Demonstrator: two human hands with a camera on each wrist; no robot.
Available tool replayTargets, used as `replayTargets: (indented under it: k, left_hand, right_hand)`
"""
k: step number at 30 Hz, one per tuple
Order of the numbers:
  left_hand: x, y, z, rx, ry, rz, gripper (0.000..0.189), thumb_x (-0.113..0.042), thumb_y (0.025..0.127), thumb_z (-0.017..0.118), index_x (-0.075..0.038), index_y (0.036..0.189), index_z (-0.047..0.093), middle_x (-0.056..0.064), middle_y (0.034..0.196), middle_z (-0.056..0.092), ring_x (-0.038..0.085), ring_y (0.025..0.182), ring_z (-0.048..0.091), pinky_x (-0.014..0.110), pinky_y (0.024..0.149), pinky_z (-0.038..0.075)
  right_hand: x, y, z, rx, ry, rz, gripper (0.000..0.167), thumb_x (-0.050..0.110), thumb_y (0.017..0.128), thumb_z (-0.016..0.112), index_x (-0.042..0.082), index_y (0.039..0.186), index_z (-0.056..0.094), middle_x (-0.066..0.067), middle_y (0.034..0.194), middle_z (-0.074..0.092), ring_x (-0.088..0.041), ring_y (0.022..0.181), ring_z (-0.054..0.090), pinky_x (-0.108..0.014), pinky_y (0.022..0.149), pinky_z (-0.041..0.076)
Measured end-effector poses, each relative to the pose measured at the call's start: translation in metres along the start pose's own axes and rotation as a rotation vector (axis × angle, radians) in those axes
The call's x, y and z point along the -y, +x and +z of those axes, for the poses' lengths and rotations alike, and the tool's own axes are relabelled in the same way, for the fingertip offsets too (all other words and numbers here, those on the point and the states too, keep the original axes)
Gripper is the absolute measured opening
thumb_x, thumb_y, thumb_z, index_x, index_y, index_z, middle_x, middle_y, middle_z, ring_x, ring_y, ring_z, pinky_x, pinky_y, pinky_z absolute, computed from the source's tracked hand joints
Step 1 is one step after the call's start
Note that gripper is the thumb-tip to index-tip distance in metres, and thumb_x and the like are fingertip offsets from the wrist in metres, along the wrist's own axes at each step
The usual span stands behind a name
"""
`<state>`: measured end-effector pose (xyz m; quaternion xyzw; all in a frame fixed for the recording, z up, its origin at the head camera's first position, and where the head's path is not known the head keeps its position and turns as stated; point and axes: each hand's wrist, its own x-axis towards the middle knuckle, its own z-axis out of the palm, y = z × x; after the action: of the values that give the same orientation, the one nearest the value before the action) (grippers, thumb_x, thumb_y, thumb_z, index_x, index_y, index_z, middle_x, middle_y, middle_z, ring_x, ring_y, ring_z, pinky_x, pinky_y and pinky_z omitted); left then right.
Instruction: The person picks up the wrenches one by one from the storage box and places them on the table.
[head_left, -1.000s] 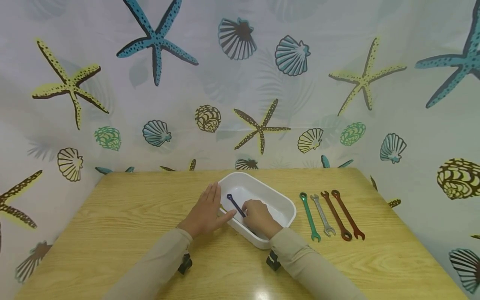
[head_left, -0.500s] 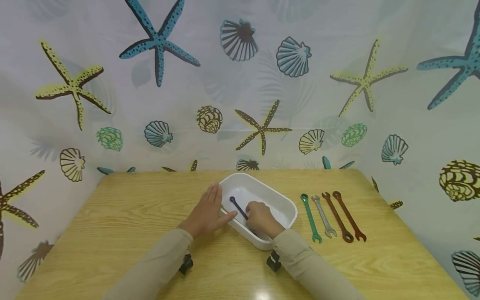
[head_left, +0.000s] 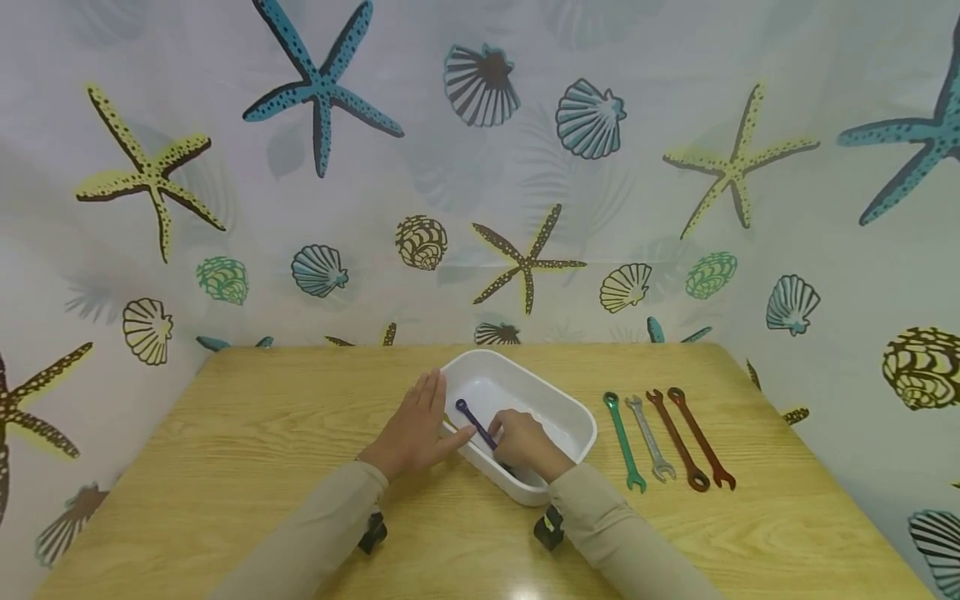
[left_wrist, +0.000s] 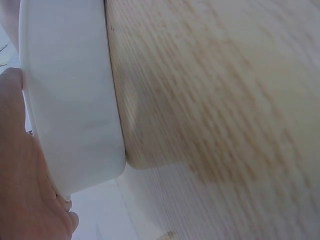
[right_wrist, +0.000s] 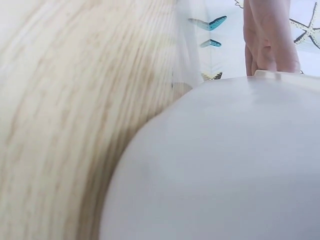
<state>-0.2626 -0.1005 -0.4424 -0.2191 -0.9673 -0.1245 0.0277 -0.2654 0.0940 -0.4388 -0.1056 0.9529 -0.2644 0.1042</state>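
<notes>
A white tray (head_left: 555, 396) stands at an angle on the table. Inside it, my right hand (head_left: 525, 443) pinches a dark purple-blue wrench (head_left: 474, 420), whose ring end points to the far left; the hand covers part of its shaft. My left hand (head_left: 408, 429) rests at the tray's left rim with straight fingers and the thumb reaching over the edge. Beside that thumb, a bit of a yellow tool (head_left: 451, 423) shows inside the tray, mostly hidden. In the left wrist view, the left hand (left_wrist: 25, 165) lies along the rim of the white tray (left_wrist: 75, 100).
Right of the tray lie a green wrench (head_left: 624, 442), a silver wrench (head_left: 649, 437) and two reddish-brown wrenches, one (head_left: 677, 437) beside the other (head_left: 702, 437). The wooden table (head_left: 285, 417) ends at a patterned curtain (head_left: 360, 208).
The purple-blue wrench, in my right hand's pinch, has shifted slightly nearer within the tray. My left hand keeps its place on the rim. The head view has tilted a little.
</notes>
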Motion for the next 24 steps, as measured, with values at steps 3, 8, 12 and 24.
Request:
replayTargets:
  k: [3, 8, 12, 24]
  left_hand:
    - [-0.0006, -0.0009, -0.0009, 0.001, -0.008, 0.001, 0.098, -0.068, 0.092, 0.035, 0.007, 0.150, 0.010, 0.024, 0.158, 0.007, 0.037, 0.146, 0.006, 0.046, 0.118, 0.013]
    - [-0.0009, -0.0012, -0.0013, 0.002, -0.022, -0.001, 0.099, -0.069, 0.092, 0.035, 0.007, 0.150, 0.009, 0.024, 0.158, 0.006, 0.036, 0.146, 0.006, 0.045, 0.118, 0.012]
    - [-0.0012, -0.0006, -0.0015, 0.000, -0.028, 0.002, 0.099, -0.069, 0.092, 0.035, 0.007, 0.150, 0.009, 0.023, 0.158, 0.005, 0.036, 0.146, 0.005, 0.045, 0.118, 0.012]
    - [-0.0014, 0.0005, -0.0015, -0.008, -0.020, 0.002, 0.099, -0.068, 0.092, 0.037, 0.007, 0.150, 0.011, 0.024, 0.158, 0.007, 0.037, 0.146, 0.006, 0.047, 0.117, 0.015]
  right_hand:
    - [-0.0008, -0.0008, 0.0001, 0.008, 0.011, -0.021, 0.031, -0.001, 0.070, 0.069, 0.004, 0.100, 0.066, -0.002, 0.070, 0.058, -0.015, 0.061, 0.053, -0.025, 0.054, 0.042]
    - [-0.0019, -0.0007, 0.0000, 0.004, 0.013, -0.042, 0.030, 0.001, 0.070, 0.070, 0.004, 0.100, 0.066, -0.001, 0.071, 0.060, -0.015, 0.063, 0.055, -0.026, 0.056, 0.043]
    - [-0.0031, -0.0003, -0.0001, -0.008, 0.011, -0.054, 0.026, 0.002, 0.070, 0.071, 0.005, 0.096, 0.067, -0.001, 0.070, 0.060, -0.016, 0.063, 0.055, -0.027, 0.056, 0.043]
    - [-0.0005, -0.0040, -0.0038, -0.031, 0.073, -0.063, 0.025, 0.000, 0.068, 0.071, 0.003, 0.093, 0.070, -0.003, 0.071, 0.064, -0.015, 0.065, 0.057, -0.026, 0.057, 0.045]
